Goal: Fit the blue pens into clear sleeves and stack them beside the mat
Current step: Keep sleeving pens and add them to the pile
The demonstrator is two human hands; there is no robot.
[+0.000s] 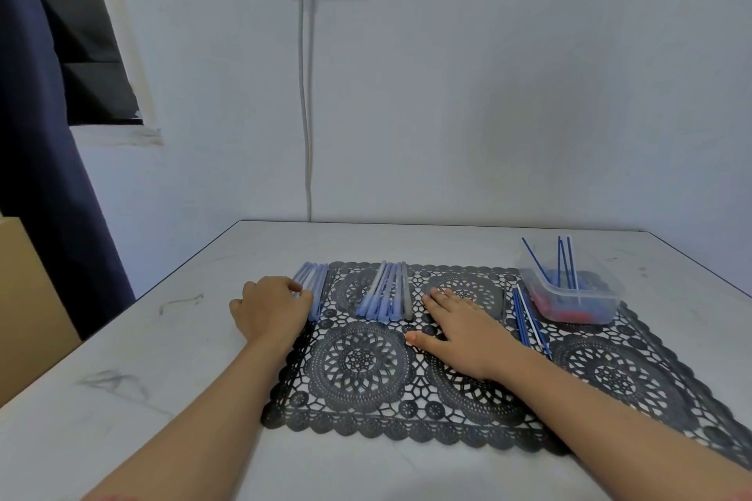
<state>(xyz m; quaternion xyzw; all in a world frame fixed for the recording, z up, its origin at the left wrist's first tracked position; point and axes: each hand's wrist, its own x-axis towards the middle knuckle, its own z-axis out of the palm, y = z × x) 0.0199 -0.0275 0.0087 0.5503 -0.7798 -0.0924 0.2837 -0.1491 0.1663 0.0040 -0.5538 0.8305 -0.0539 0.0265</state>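
Head view: the left hand [270,307] curls its fingers against the stack of sleeved pens [317,289] at the mat's [366,419] left edge, likely squaring it. Whether it pinches one I cannot tell. The right hand [460,331] lies flat and relaxed on the mat, probably steadying it. The pens look pale blue, frosted and parallel.

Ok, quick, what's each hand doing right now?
Left hand: fingers curled against the left pen stack; grip cannot be told.
Right hand: open, flat on the mat.
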